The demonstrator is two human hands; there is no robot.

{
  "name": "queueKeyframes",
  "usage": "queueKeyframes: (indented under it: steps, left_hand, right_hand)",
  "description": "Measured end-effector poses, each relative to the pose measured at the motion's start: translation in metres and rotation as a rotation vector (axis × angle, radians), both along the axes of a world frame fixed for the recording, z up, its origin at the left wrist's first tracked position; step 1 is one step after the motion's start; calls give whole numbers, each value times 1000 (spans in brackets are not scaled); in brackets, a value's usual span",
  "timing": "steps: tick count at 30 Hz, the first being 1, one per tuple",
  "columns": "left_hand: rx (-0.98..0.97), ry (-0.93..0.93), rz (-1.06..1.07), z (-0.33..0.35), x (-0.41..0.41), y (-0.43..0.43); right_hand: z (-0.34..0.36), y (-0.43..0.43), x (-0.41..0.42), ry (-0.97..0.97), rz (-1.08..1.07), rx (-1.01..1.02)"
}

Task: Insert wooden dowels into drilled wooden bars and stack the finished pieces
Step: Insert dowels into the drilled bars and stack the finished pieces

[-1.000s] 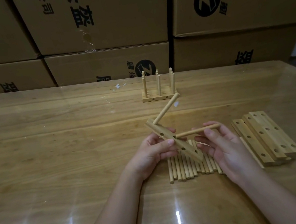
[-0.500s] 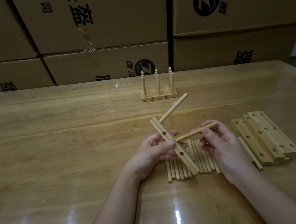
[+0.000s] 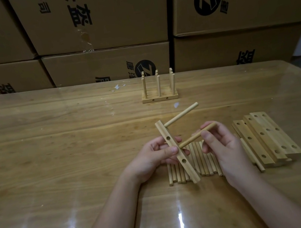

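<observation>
Left hand (image 3: 155, 157) gripping bar (image 3: 177, 152), right hand (image 3: 222, 145) pinching dowel (image 3: 198, 135)

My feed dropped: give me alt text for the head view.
Left hand holds a drilled bar with one dowel seated; right hand brings a second dowel to its middle. Loose dowels lie beneath.

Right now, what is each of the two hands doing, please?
Left hand: closed on the drilled wooden bar, one dowel already in it.
Right hand: pinching a second dowel at the bar.
</observation>
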State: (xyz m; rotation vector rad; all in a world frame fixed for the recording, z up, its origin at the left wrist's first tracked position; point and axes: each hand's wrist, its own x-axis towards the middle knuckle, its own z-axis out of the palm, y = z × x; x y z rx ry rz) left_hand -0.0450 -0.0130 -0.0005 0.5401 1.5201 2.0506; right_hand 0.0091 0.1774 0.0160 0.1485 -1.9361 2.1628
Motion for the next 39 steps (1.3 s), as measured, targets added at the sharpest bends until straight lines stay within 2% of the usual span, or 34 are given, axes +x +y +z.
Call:
queueKeyframes:
  steps: [16,20,23,26,28,32,36,39]
  left_hand:
    - [-2,5,-11,-3,-3,-2]
    - [63,-30,35,-4,-6,-2]
    - [158,-112,106,-4,-8,-3]
    - [240,-185,181,-4,-10,-4]
    - [295,-215,213,-4,-11,-4]
    - [374,-262,284,-5,-11,-2]
    - [402,-289,318,-4,-11,-1]
    - [410,-290,328,-4,-11,0]
  right_hand:
    - [-1,0,0,-60,-87,52]
    - [2,6,-1,-68,-48,9]
    - [2,16,-4,-89,-189,7]
    - [-5,22,-8,-111,-349,155]
    - [-9,21,-10,-120,-370,275]
    - [-16,13,-9,-88,-267,602]
    - [-17,6,-8,84,-154,971]
    - [-17,5,-7,74,-64,1181]
